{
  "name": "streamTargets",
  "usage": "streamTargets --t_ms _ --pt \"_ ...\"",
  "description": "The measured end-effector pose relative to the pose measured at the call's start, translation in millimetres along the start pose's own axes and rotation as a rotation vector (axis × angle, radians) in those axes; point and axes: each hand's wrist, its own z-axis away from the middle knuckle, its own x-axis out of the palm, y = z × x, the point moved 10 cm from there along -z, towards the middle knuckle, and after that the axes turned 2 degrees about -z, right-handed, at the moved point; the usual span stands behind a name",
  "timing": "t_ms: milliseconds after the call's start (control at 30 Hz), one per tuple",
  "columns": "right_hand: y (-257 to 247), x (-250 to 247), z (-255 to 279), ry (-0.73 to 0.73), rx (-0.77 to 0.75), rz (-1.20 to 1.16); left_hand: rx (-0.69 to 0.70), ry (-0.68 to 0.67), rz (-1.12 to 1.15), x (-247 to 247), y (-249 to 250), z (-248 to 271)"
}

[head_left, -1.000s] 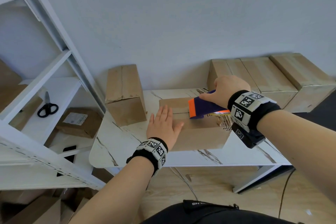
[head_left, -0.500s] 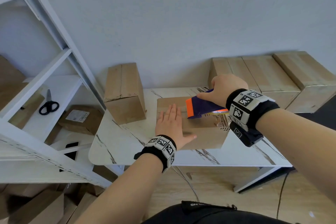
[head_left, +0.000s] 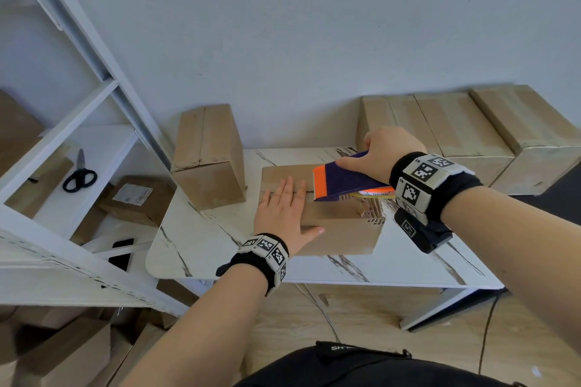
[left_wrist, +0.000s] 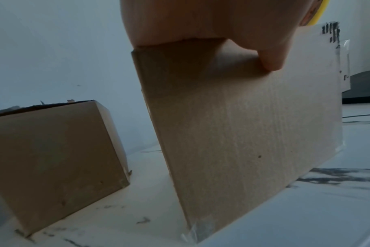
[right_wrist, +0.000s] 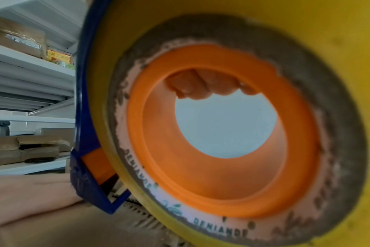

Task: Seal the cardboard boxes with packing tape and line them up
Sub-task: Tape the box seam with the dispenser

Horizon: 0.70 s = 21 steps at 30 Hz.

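Right hand holds tape dispenser on box.

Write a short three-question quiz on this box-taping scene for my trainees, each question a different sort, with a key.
1. True or false: the left hand lies flat on the box being taped.
2. Which hand grips the tape dispenser? A) left B) right C) both
3. Fill in: the scissors lie on the white ____ left of the table.

Key: 1 true; 2 B, the right hand; 3 shelf.
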Motion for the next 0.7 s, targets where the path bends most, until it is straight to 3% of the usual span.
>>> streamTargets --t_ms 700 --pt "-3.9 2.4 -1.1 -0.017 -0.24 -0.191 -0.083 -0.011 0.007 -0.7 16.9 -7.6"
